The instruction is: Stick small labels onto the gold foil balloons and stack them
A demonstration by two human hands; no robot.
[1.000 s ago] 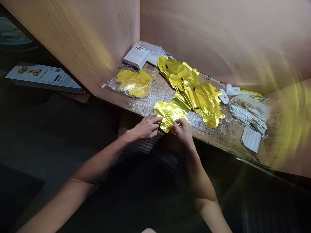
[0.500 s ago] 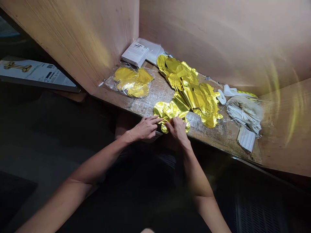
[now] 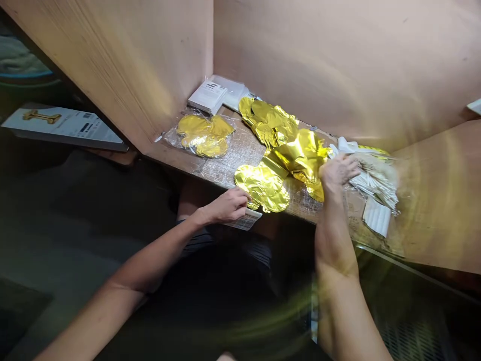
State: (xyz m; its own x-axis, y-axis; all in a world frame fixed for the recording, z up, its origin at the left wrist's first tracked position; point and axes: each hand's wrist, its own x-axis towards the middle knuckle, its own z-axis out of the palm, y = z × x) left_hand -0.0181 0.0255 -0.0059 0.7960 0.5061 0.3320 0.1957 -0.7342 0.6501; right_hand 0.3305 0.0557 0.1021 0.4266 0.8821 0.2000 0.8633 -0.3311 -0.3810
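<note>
The left hand (image 3: 227,206) is resting half curled near the edge of the wooden shelf (image 3: 176,163), its fingertips just beside a round lobe of the gold foil balloons (image 3: 263,188). A white ribbed card (image 3: 248,219) is lying under its fingers, but I cannot tell whether the hand is gripping it. The right hand (image 3: 338,170) is blurred, stretched open with its fingers spread, and is reaching onto the bundle of white sticks (image 3: 376,180) in clear plastic, with no grip showing. The balloons are lying flat and crumpled in the middle of the shelf, on a silvery plastic sheet (image 3: 240,150). A bagged gold balloon (image 3: 205,135) is sitting toward the corner, next to white packets (image 3: 208,97). A stack of white cards (image 3: 377,216) is lying just below the sticks, and a flat box showing a gold balloon (image 3: 63,123) is resting off to the left, beyond the plywood wall (image 3: 112,65)
</note>
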